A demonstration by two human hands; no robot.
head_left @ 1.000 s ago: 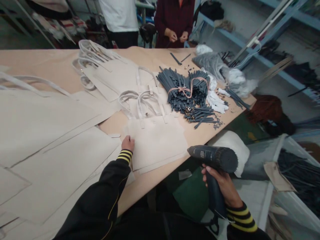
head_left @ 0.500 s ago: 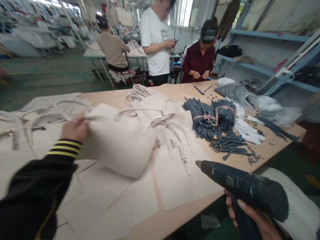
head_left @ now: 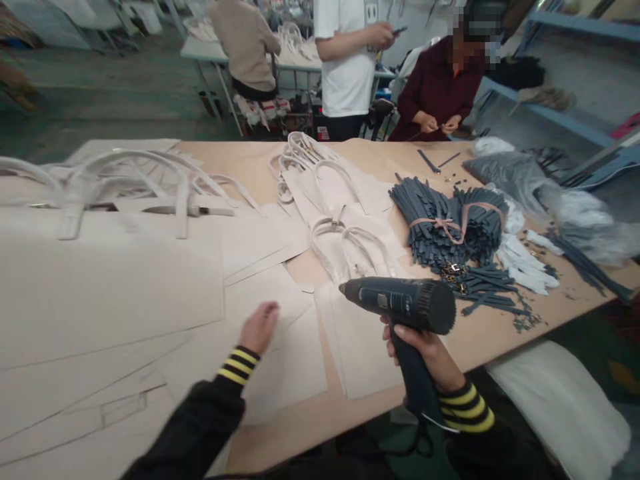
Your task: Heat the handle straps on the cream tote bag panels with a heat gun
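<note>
My right hand grips the handle of a dark blue heat gun, whose nozzle points left over the beige pieces. Below the handle hangs a dark cord. My left hand, its fingers curled together and slightly blurred, is over flat beige panels; nothing shows in it. Left of it lies a large beige bag panel with looped handles along its far edge. Ahead, beyond the nozzle, are more beige panels with strap loops and small metal fittings.
Dark grey straps, bundled with a pink tie, lie to the right beside loose straps with gold-coloured buckles. White strips and plastic bags are farther right. Across the table, several people sit or stand.
My left hand has let go of the beige bag piece and moved right and lower. My right hand has brought the heat gun leftward. The view has tilted down.
</note>
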